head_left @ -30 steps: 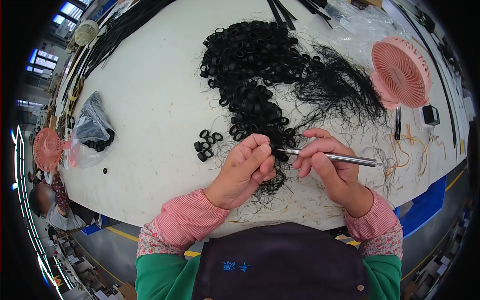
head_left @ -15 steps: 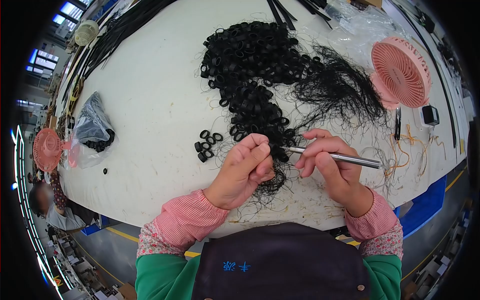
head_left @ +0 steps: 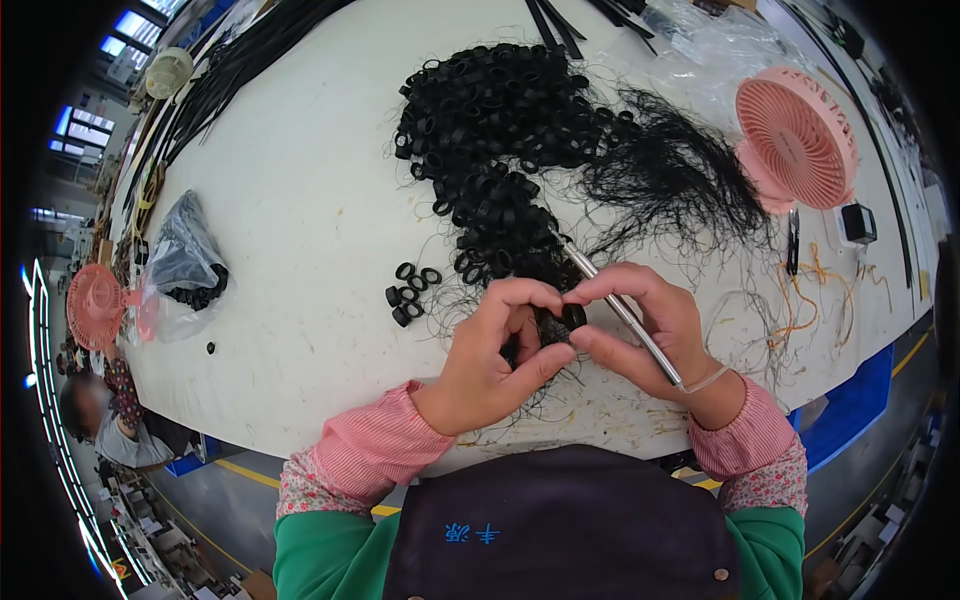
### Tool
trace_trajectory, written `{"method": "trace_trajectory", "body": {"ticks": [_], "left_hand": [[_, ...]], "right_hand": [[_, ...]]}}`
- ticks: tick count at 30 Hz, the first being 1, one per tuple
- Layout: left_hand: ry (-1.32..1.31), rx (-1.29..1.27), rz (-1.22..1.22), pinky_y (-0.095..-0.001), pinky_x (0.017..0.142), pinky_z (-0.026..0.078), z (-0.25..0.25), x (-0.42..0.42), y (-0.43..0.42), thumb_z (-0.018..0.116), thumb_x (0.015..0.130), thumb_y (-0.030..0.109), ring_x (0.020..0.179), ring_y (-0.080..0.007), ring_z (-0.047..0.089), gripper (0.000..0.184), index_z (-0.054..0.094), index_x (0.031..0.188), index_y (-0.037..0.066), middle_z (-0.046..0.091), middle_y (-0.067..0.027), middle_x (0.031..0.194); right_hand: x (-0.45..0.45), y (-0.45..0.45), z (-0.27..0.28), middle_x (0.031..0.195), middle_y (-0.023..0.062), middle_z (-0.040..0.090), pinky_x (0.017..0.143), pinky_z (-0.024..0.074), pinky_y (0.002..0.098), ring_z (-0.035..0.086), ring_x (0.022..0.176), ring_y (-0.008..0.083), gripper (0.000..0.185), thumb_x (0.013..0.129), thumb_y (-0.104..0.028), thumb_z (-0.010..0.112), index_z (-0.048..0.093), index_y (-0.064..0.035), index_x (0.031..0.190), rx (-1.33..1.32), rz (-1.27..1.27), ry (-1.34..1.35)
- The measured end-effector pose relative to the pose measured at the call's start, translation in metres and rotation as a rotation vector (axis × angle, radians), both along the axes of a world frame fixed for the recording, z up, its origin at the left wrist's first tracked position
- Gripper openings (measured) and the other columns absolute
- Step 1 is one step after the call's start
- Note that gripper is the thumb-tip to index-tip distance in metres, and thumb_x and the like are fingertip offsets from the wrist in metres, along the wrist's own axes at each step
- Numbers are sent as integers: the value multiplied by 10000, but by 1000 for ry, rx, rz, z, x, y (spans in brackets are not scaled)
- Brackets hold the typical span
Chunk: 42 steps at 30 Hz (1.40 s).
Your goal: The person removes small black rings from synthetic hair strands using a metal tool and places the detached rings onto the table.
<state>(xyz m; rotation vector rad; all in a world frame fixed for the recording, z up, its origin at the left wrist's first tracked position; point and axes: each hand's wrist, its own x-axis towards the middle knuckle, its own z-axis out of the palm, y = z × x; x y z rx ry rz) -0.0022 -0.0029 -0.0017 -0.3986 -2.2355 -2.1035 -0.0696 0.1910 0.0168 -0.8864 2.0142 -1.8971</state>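
A black ring (head_left: 573, 317) is held between the fingertips of both hands near the front of the table. My left hand (head_left: 500, 350) is closed around its left side, with dark thread-like strands beneath the fingers. My right hand (head_left: 665, 335) pinches the ring's right side with thumb and forefinger. The same hand keeps a silver pen-shaped tool (head_left: 625, 318), which slants across it with its tip pointing away toward the pile. Just beyond my hands lies a large heap of black rings (head_left: 490, 120). Part of the held ring is hidden by my fingers.
Tangled black strands (head_left: 680, 170) spread right of the heap. A pink fan (head_left: 797, 135) stands at the right, near orange threads (head_left: 800, 310). Several loose rings (head_left: 405, 295) lie left of my hands. Farther left is a plastic bag (head_left: 190, 245); a person (head_left: 115, 420) sits beyond.
My hands have come together around a black ring. The tool has swung from nearly level to a steep slant, and my right-hand fingers have moved onto the ring.
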Motion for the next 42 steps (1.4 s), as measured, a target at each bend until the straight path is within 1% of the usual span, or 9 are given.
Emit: {"method": "trace_trajectory", "body": {"ticks": [2,4,6,8,15,21,25,35,42], "left_hand": [[-156,198,-41,-188,586,440,4,-2,1,658,874,24,647,-56,521,452,411,1253,37,573,-48,1031],[-363,486,-131,-183,578,432,12,-4,4,635,910,75,710,-34,528,417,427,1269,32,572,-36,982],[-455,447,-177,-181,572,430,13,-5,-2,615,928,98,703,-29,525,371,451,1254,28,579,-25,938],[-596,434,-230,-169,559,412,17,-4,-8,578,963,151,670,-15,511,253,530,1175,20,585,10,809],[-548,526,-183,-163,544,384,6,-4,-7,616,943,140,621,-11,484,152,566,1046,40,581,35,781],[-522,470,-5,-164,553,373,4,-7,-9,625,938,137,616,-12,473,116,559,960,44,566,41,735],[-477,437,45,-172,542,353,3,-8,-10,606,953,157,597,-12,442,127,562,960,37,544,46,710],[-445,368,48,-168,512,299,5,-7,-12,575,973,170,584,7,384,140,557,961,31,501,70,695],[-433,365,53,-164,512,299,5,-7,-12,578,971,171,584,9,384,137,558,966,35,502,73,693]], "right_hand": [[-9,0,2,923,70,658,784,508,326,643,874,234,385,711,-33,787,631,-80,1060,74,-88,502],[-9,1,-1,927,70,660,794,502,343,638,884,255,395,690,-25,791,635,-86,1048,57,-85,535],[-9,-1,-3,932,69,663,805,497,360,632,894,277,406,668,-18,796,640,-93,1035,40,-81,566],[-7,-4,-4,955,74,671,780,506,349,640,873,266,405,679,-13,795,633,-88,1042,-29,-52,516],[0,-2,-9,991,103,677,768,527,304,669,870,226,383,757,-5,757,598,-57,1101,-96,29,279],[3,2,8,1030,136,657,851,502,299,658,928,190,217,956,-86,545,537,18,1147,-193,-32,-99],[-3,13,-1,953,110,641,877,479,295,651,793,153,249,1006,-168,460,542,44,1107,-331,73,-182],[0,8,5,717,36,622,1034,344,363,646,753,124,222,1008,-177,453,579,-1,1057,-194,97,-114],[-4,9,4,741,54,630,1044,336,372,653,765,139,221,1003,-186,472,576,-3,1069,-173,121,-61]]}}
